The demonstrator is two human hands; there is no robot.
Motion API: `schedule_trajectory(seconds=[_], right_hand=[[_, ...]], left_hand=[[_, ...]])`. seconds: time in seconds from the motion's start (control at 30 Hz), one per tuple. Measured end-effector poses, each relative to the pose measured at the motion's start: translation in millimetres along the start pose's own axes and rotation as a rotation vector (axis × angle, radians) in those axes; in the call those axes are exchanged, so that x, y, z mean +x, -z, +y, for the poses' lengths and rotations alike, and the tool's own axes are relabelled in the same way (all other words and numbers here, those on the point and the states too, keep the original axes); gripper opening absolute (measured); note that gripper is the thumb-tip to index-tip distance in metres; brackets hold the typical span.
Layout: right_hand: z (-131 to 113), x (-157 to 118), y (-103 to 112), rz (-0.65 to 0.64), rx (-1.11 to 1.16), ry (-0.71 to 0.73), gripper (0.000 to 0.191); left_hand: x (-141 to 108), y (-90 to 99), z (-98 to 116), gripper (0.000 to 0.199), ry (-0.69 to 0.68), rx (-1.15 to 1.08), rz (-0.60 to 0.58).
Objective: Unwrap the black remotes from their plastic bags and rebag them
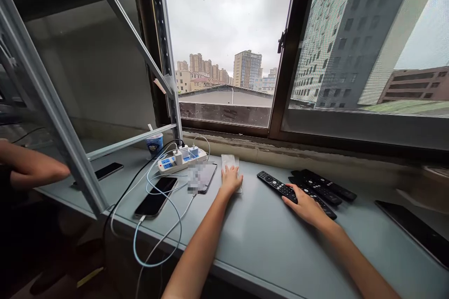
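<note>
My left hand [231,180] lies on a small clear plastic bag [228,160] with its fingers spread. What is in the bag, if anything, I cannot make out. My right hand [306,208] is closed over a black remote control [271,182], with the thumb on its near side and a finger on the far side. That remote lies slanted on the grey table. Just behind it, several more black remotes [328,184] overlap one another. To the left of the bag, a phone [209,178] with a partly blurred screen lies flat.
A white power strip [182,161] with plugs and looping cables stands left, near a blue cup [154,145]. A black phone [156,198] is cabled near the table edge. Metal shelf posts [52,98] rise left, beside another person's arm [38,168]. A dark flat device [414,229] lies right.
</note>
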State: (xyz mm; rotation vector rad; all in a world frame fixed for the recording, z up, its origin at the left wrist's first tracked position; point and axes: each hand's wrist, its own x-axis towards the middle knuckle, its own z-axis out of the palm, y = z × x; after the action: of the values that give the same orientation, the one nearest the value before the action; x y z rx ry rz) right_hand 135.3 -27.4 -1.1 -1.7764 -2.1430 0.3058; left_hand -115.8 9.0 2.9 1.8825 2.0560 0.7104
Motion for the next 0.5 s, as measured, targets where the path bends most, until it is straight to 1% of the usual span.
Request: schedule_trajectory(seconds=[0.1, 0.17, 0.3, 0.37, 0.4, 0.5], right_hand=[[1.1, 0.2, -1.4, 0.010, -0.007, 0.008, 0.047], [1.6, 0.0, -1.8, 0.010, -0.008, 0.008, 0.047], [1.3, -0.8, -0.7, -0.004, -0.003, -0.004, 0.048], [0.5, -1.3, 0.2, -0.014, -0.001, -0.005, 0.048], [0.1, -1.4, 0.6, -0.018, 0.000, -0.007, 0.048], [-0.5, -1.1, 0.7, -0.015, 0.008, -0.019, 0.049]], left_hand=[[-0.1, 13.0, -1.0, 0.042, -0.003, -0.060, 0.024], [-0.7, 24.6, -5.3, 0.044, -0.023, -0.098, 0.023], [-4.5, 42.8, -16.4, 0.058, -0.112, -0.278, -0.071], [-6.8, 45.3, -19.3, 0.061, -0.138, -0.343, -0.084], [-7.7, 45.3, -19.7, 0.063, -0.141, -0.333, -0.079], [-8.7, 43.4, -19.9, 0.069, -0.113, -0.216, -0.094]])
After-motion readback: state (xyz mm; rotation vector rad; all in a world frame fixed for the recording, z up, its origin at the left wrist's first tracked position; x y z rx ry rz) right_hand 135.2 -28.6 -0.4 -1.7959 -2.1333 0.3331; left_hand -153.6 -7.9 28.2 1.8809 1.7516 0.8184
